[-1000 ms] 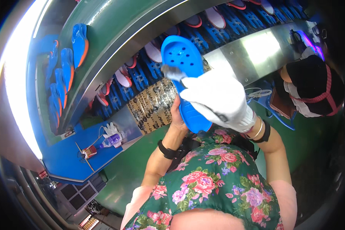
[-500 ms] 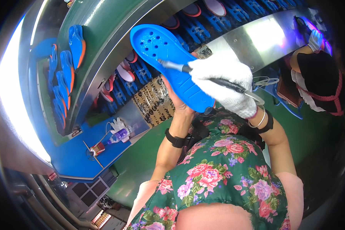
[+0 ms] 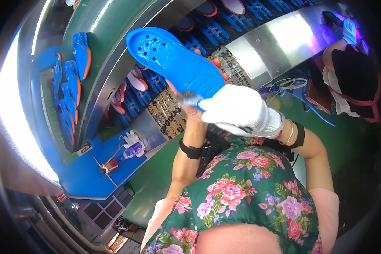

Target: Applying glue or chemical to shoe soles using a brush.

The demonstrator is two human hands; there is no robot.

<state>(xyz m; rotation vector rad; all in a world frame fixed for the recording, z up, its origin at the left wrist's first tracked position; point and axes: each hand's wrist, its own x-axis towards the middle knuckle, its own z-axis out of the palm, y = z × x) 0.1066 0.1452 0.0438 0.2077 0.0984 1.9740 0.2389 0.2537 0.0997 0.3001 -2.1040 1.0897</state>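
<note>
A blue shoe sole [image 3: 186, 63] with round holes at its far end lies tilted across my bare left hand [image 3: 194, 113]. My left fingers curl up over its right edge, and the thumb side shows at its left edge. A wet sheen shows on the sole's inner face. In a white knit glove, my right hand [image 3: 239, 111] is closed round a brush [image 3: 190, 99]. The brush head, smeared by motion, is at the sole's lower left edge, over my left palm. The glove covers the sole's near end and most of the brush handle.
Several blue soles with orange edges [image 3: 82, 55] stand along the green ledge at left. Behind the sole is a rack with pink-edged shoe parts [image 3: 136, 80]. A bottle [image 3: 133, 149] and a glove lie on the blue table [image 3: 82, 180]. Another person's hand [image 3: 349, 33] is at far right.
My right hand has swept the brush from the sole's middle, below the holes, down to its lower left edge. The sole has shifted slightly left, and more left fingers show at its right edge.
</note>
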